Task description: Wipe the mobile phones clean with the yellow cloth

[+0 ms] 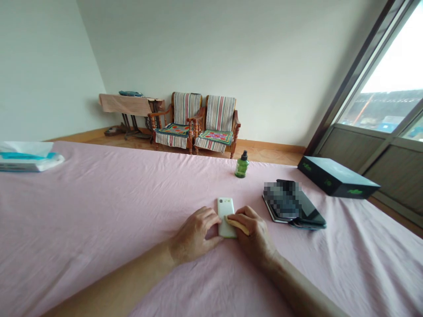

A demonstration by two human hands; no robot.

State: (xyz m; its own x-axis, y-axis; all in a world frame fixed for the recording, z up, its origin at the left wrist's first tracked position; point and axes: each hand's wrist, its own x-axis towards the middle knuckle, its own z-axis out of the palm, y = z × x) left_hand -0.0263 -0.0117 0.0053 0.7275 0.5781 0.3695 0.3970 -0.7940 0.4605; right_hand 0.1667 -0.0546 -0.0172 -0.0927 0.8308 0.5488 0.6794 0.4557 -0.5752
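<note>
A white smartphone (226,208) lies back side up on the pink cloth, its camera at the far end. My left hand (198,231) grips the phone's left edge, with fingertips and thumb against it. In my right hand (253,231) is a folded pale yellow cloth (240,225), pressed onto the back of the phone. The fingers of the right hand bend over the cloth and hide part of it, along with some of the phone's right edge.
A green spray bottle (242,165) stands beyond the phone. Several dark phones or tablets (309,207) lie to the right, partly blurred, before a black box (337,176). A tissue pack (29,160) sits far left on the pink sheet (115,211). Two wooden chairs (216,119) stand behind.
</note>
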